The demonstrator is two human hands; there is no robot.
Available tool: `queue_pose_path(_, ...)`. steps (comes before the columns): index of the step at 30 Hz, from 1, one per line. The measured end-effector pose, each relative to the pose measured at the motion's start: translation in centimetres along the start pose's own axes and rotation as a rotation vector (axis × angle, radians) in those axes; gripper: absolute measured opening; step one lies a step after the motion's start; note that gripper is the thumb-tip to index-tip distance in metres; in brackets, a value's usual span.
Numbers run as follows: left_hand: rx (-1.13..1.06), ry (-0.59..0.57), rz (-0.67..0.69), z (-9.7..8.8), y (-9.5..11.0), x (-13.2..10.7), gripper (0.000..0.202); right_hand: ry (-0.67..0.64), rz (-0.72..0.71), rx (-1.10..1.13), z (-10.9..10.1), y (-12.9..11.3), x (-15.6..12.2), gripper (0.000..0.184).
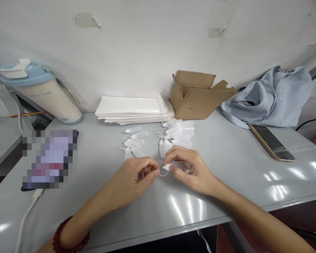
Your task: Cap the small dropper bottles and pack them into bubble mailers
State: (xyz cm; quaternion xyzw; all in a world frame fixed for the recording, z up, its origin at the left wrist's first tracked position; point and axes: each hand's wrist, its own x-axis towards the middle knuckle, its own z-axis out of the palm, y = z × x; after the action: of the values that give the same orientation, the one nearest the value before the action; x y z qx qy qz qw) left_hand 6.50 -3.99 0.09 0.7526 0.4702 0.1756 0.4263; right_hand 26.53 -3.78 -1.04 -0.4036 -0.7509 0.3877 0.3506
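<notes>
Slip risk: smooth bottle [180, 165] could twist away if the right hand [195, 170] slackens.
Tip risk: thin tip [160, 168] might bend, or prick a finger, if the left hand [138, 175] pushes out of line.
Snag risk: strap loop [164, 175] could catch under a finger.
Right grip: thumb and fingers clasping bottle.
Left grip: fingertips pinching at thin tip; detail very small.
Bottle's place: between the 2 hands, over worktop [239, 172], nozzle toward left.
Bottle counts: 1 held; left cluster [133, 143] about 5; right cluster [173, 130] overlapped, exact count unclear.
Other counts: 1 cardboard box [197, 103], 1 tumbler [52, 96], 1 cloth bag [276, 98].
</notes>
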Motion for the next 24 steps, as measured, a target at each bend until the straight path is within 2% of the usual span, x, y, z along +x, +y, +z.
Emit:
queue_pose_path(3, -0.045, 0.009, -0.012, -0.08, 0.00, -0.06, 0.019, -0.010, 0.009, 0.026, 0.06, -0.32, 0.00, 0.009)
queue_pose_path(5, -0.069, 0.036, -0.020, -0.18, -0.12, -0.16, 0.021, 0.004, 0.089, 0.053, 0.02, -0.50, 0.04, 0.010)
queue_pose_path(8, -0.073, 0.122, -0.022, -0.55, -0.25, -0.32, 0.023, 0.033, 0.263, 0.089, -0.14, -0.62, 0.18, 0.022)
queue_pose_path(10, -0.060, 0.176, -0.011, -0.80, -0.25, -0.36, 0.023, 0.035, 0.308, 0.109, -0.26, -0.62, 0.25, 0.024)
queue_pose_path(15, -0.040, 0.212, 0.043, -0.74, -0.35, -0.25, 0.020, 0.039, 0.248, 0.095, -0.26, -0.45, 0.15, 0.023)
queue_pose_path(20, -0.039, 0.226, 0.074, -0.42, -0.72, -0.06, 0.020, -0.006, 0.297, 0.119, -0.04, -0.18, 0.16, 0.023)
queue_pose_path(24, -0.047, 0.213, 0.076, -0.30, -0.85, 0.01, 0.021, -0.020, 0.282, 0.089, 0.01, -0.11, 0.29, 0.024)
